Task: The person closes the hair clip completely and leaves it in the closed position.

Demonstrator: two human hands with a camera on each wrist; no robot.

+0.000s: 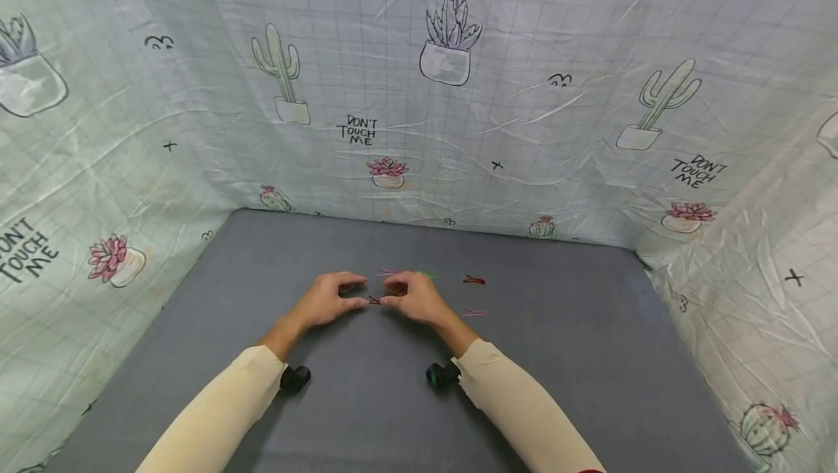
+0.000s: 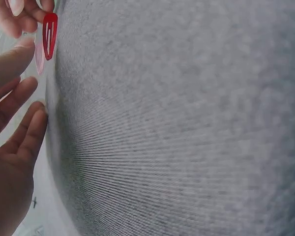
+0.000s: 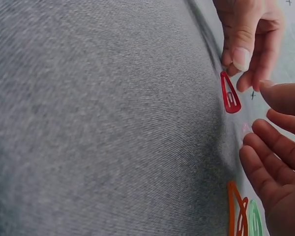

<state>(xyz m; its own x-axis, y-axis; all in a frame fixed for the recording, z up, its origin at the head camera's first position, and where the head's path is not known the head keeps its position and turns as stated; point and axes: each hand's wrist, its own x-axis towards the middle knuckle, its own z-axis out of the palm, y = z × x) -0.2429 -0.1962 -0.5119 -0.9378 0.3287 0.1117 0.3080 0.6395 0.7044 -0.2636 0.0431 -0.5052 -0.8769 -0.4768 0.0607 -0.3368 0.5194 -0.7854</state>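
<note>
A red snap hair clip (image 1: pixel 374 300) lies on the grey table between my two hands, in line with the thumb tips. My left hand (image 1: pixel 327 300) is left of it, thumb and fingers spread apart and relaxed. From the other side my right hand (image 1: pixel 417 300) faces it in a similar pose. In the left wrist view the red clip (image 2: pixel 50 37) appears beside the right fingertips; in the right wrist view the clip (image 3: pixel 230 93) appears just below the left fingertips. Whether any fingertip touches it, I cannot tell. Neither hand grips anything.
Beyond the hands lie a pink clip (image 1: pixel 388 273) and a green clip (image 1: pixel 428 275), partly hidden by the right hand. Farther right are a dark red clip (image 1: pixel 474 280) and another pink clip (image 1: pixel 474 312). A printed cloth (image 1: pixel 406 116) surrounds the table (image 1: pixel 556 356).
</note>
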